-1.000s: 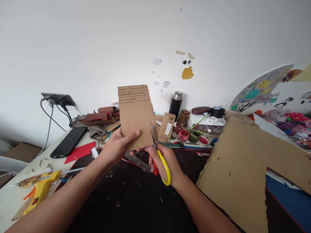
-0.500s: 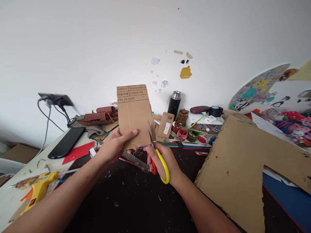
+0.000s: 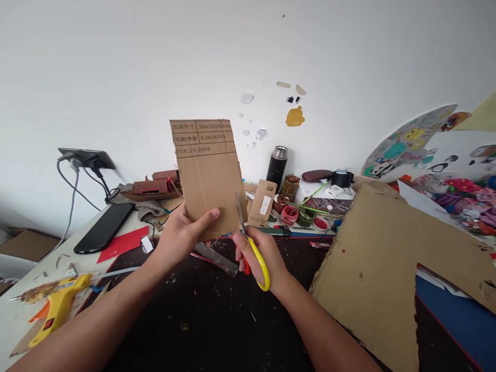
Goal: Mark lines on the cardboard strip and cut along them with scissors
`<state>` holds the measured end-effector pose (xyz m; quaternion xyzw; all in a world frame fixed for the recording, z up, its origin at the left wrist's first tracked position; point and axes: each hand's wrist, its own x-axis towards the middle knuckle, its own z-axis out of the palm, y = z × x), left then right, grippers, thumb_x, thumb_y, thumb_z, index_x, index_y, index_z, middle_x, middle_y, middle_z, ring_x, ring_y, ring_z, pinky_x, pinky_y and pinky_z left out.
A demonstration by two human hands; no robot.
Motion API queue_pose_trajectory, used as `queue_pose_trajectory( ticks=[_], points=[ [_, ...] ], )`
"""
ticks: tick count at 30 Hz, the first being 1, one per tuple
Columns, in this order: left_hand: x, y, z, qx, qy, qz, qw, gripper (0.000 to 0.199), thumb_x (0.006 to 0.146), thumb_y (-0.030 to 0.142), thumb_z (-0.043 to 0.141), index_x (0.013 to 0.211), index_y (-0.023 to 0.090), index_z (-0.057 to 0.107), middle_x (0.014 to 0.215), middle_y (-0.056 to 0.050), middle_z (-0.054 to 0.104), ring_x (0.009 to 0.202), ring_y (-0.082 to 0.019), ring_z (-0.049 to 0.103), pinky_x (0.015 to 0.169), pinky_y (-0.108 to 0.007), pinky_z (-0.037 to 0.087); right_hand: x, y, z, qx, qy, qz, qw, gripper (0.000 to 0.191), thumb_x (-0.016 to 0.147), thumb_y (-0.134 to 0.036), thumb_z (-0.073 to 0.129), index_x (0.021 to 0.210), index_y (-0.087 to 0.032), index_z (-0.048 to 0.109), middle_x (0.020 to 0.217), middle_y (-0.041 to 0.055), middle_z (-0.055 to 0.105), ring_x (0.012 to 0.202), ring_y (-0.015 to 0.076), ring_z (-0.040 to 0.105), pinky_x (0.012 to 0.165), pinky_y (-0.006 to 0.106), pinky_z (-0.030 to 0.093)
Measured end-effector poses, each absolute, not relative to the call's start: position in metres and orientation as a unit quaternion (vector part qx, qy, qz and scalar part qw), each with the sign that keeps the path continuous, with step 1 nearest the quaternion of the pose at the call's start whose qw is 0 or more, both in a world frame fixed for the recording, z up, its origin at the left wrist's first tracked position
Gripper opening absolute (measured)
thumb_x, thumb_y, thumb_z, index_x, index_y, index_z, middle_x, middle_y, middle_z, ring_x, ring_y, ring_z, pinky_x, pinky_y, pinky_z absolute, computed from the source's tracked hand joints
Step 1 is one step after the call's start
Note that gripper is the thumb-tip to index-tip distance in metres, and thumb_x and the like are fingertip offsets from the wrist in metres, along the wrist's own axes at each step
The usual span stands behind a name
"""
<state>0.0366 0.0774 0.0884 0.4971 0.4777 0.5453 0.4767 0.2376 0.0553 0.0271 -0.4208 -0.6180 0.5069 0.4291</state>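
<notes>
My left hand grips a rectangular piece of brown cardboard by its lower left, thumb on the front and the other fingers behind. Black printed lines and text run across its top. In my right hand is a pair of scissors with yellow and red handles. The blades point upward and lie at the lower right edge of the cardboard, with one blade in front of it. How far the cut reaches cannot be made out. Both hands are above the dark work surface.
At right lies a large cardboard sheet. A yellow glue gun and a black phone-like slab are at left. Behind my hands stand a black thermos, a small box and paint pots. A clear ruler lies below.
The cardboard has come up and tilted, its top moving left and nearer to me. The scissors stay at about the same place on its right edge.
</notes>
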Motion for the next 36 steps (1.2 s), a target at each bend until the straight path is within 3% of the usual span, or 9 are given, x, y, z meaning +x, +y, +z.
queue_pose_trajectory(
  ticks=[6, 12, 36],
  points=[
    [0.044, 0.077, 0.086, 0.463, 0.448, 0.549, 0.532, 0.057, 0.073, 0.054, 0.097, 0.104, 0.019, 0.066, 0.08, -0.004, 0.075, 0.049, -0.017, 0.063, 0.034, -0.024, 0.044, 0.237, 0.054, 0.028, -0.422, -0.611, 0.512, 0.431, 0.056, 0.105, -0.077, 0.057, 0.092, -0.023, 0.063, 0.067, -0.003, 0.066, 0.046, 0.0122, 0.062, 0.046, 0.022, 0.045],
    [0.034, 0.082, 0.085, 0.493, 0.452, 0.532, 0.519, 0.056, 0.077, 0.054, 0.097, 0.11, 0.02, 0.066, 0.088, -0.005, 0.077, 0.056, -0.019, 0.069, 0.038, -0.026, 0.052, 0.237, 0.054, 0.027, -0.429, -0.622, 0.502, 0.422, 0.054, 0.106, -0.075, 0.056, 0.095, -0.024, 0.064, 0.067, -0.0035, 0.065, 0.046, 0.0125, 0.062, 0.047, 0.022, 0.046],
    [0.043, 0.079, 0.083, 0.461, 0.444, 0.564, 0.521, 0.055, 0.073, 0.05, 0.098, 0.104, 0.019, 0.065, 0.079, -0.002, 0.074, 0.048, -0.016, 0.065, 0.032, -0.022, 0.045, 0.238, 0.052, 0.032, -0.438, -0.621, 0.492, 0.424, 0.056, 0.105, -0.077, 0.058, 0.088, -0.023, 0.061, 0.063, -0.0044, 0.063, 0.044, 0.0117, 0.061, 0.045, 0.021, 0.045]
  ],
)
